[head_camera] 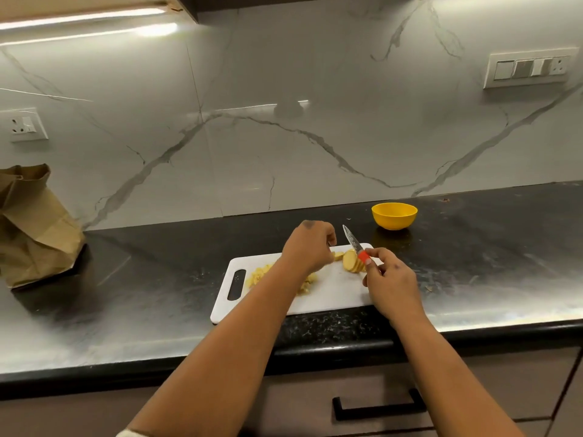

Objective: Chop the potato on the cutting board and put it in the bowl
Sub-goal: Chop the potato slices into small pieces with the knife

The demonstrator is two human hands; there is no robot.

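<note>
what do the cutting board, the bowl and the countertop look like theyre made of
The cutting board looks like white plastic: uniform matte colour, rounded corners, a moulded slot handle. The bowl looks like yellow plastic or melamine: even saturated colour, soft sheen; ceramic can't be ruled out. The countertop looks like polished black granite: dark, speckled along the front edge, reflecting the light.

A crumpled brown paper bag (34,225) sits on the dark counter (473,247), far left, by the wall. White marble wall (284,137) w/ grey lines. Plug socket (26,124) on left, switch plate (530,68) on right. Drawer handle (378,405) below the counter.
</note>
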